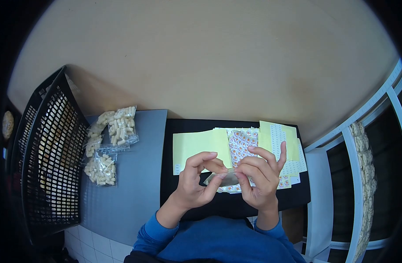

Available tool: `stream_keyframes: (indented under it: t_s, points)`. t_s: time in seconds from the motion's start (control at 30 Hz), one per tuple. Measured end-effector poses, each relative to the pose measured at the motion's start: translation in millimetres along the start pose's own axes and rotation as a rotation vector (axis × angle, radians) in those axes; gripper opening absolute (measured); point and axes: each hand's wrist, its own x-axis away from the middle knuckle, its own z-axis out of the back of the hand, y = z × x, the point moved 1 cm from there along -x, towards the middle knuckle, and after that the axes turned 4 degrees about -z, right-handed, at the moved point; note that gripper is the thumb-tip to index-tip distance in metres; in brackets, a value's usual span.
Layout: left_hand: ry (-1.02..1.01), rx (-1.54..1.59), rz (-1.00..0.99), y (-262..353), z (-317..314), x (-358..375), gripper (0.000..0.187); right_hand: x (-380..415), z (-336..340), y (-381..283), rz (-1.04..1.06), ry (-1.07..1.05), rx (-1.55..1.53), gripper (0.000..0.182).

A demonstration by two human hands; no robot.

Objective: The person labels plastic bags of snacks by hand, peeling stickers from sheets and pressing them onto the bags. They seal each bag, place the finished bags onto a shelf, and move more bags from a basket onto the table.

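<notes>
My left hand [197, 182] and my right hand [261, 179] meet over the black table. Thumb and fingertips of each pinch the upper edge of a small clear plastic bag [229, 179], which hangs between them. What the bag contains is hard to make out. Beneath lie sheets of round orange-and-white stickers [243, 141], partly covered by my hands. A pale yellow sheet [194, 147] lies left of the stickers, and another yellow sheet [271, 136] overlaps white label sheets [293, 168] on the right.
Several clear bags of pale capsule-like pieces [120, 127] lie on the grey table [139, 179] at left. A black perforated basket [56, 153] stands beside them. On the right is a white-framed rack [354, 188] with a pale, bumpy filled strip [364, 175].
</notes>
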Motion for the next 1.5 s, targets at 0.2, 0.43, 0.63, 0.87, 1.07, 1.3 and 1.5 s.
stream_keyframes:
  t_s: [0.2, 0.43, 0.63, 0.87, 1.07, 1.3, 1.5]
  points:
    - [-0.044, -0.107, -0.057, 12.8, -4.0, -6.0, 0.068, 8.2, 3.8, -0.1, 0.013, 0.005, 0.01, 0.008]
    - [-0.097, -0.112, -0.07, 16.9, -19.9, 0.4, 0.051, 34.9, 9.4, 2.3, -0.11, -0.012, 0.081, 0.007]
    - [-0.285, 0.078, 0.28, 15.4, -7.7, 24.9, 0.052, 58.5, 4.0, 11.2, -0.085, -0.197, -0.036, 0.006]
    - [-0.228, 0.062, 0.786, 15.3, 36.7, 69.3, 0.059, 57.0, -49.2, 12.5, -0.157, -0.648, -0.414, 0.006]
    - [0.064, 0.128, 1.039, -11.1, 57.2, 106.9, 0.031, 57.4, -124.5, 61.5, -0.079, -0.62, -0.114, 0.036]
    - [0.078, 0.134, 1.02, -44.8, 49.9, 131.1, 0.015, 68.6, -154.9, 83.9, 0.096, -0.611, -0.107, 0.036]
    - [-0.008, -0.389, 0.732, -36.9, 24.4, 114.4, 0.042, 47.9, -124.0, 77.6, -0.012, 0.047, -0.256, 0.017]
